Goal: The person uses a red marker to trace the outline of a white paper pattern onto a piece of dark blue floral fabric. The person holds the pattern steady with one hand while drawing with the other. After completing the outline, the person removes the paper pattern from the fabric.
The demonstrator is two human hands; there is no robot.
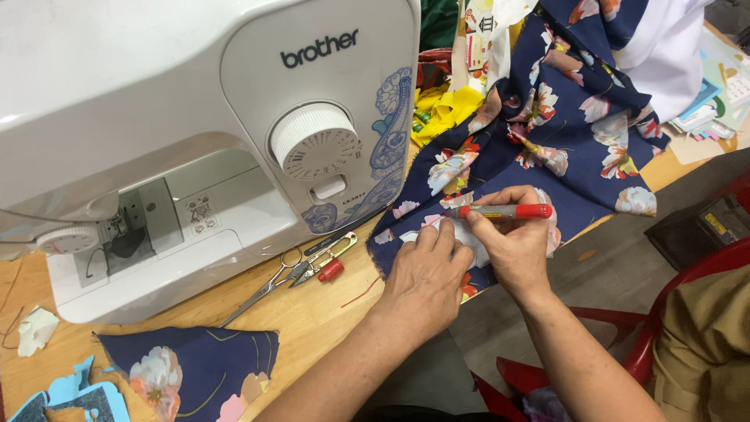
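Note:
My right hand (512,246) grips a red marker pen (504,211), its tip pointing left onto a small white piece (461,233) lying on navy floral fabric (562,117). Pressed flat on that white piece and the fabric is my left hand (426,277), just left of the pen tip. The fabric drapes from the back right down over the wooden table's edge (328,312).
A white sewing machine (195,141) fills the left of the table. Thread snips (273,285) and a small red-capped tool (330,270) lie in front of it. A navy floral scrap (187,367) sits near the front. Yellow cloth (449,109) and a red chair (672,312) stand nearby.

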